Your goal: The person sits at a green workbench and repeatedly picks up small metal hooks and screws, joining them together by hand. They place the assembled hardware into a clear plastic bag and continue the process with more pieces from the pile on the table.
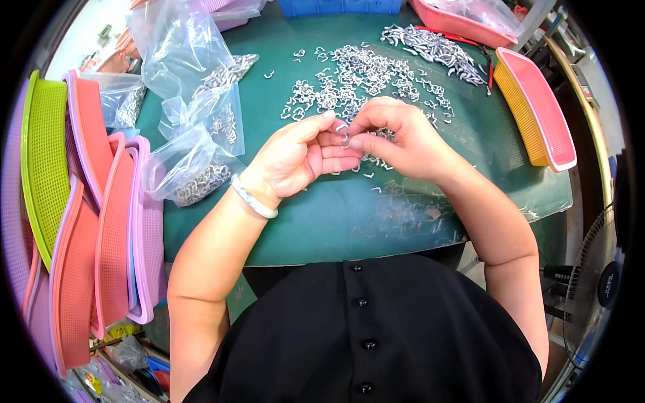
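Over the green tabletop, my left hand (302,156) is turned palm up. Its thumb is raised apart and its fingers reach toward the right hand. My right hand (400,138) comes in from the other side, thumb and forefinger pinched together. A small curved silver metal piece (341,127) shows at the meeting fingertips, beside the left thumb; its exact shape is partly hidden. Just beyond both hands lies a loose pile of small silver hook-shaped pieces (356,74). A few of them lie under and around the right hand. A pale bangle (254,197) circles my left wrist.
Clear plastic bags (178,50) of metal parts lie at the left. Stacked plastic baskets (46,168) stand beside the table (309,225). A heap of longer grey metal pieces (437,50), red-handled pliers (489,70) and a pink-and-yellow basket (537,107) lie right. A fan (591,282) stands lower right.
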A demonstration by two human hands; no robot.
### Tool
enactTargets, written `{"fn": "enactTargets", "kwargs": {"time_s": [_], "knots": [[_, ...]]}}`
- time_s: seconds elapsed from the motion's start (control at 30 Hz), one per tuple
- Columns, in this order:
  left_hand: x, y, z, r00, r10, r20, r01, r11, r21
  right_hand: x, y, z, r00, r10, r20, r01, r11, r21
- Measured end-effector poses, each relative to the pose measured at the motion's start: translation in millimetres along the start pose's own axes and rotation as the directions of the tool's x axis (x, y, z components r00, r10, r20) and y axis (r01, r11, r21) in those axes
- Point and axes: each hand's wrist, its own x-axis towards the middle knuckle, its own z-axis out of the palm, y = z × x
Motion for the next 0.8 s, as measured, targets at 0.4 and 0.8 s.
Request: {"fn": "enactTargets", "kwargs": {"time_s": [0.4,0.8], "knots": [[-9.8,9.7,-8.0,0.985,0.084,-0.148,-0.050,0.975,0.217,-9.0,1.0,14.5,0.941,-0.263,0.214,0.339,0.758,-0.558],[-13.6,9.9,7.0,0.984,-0.007,-0.177,0.048,0.972,0.230,2.3,8.8,5.4,0.928,-0.372,-0.033,0.307,0.810,-0.499]]}}
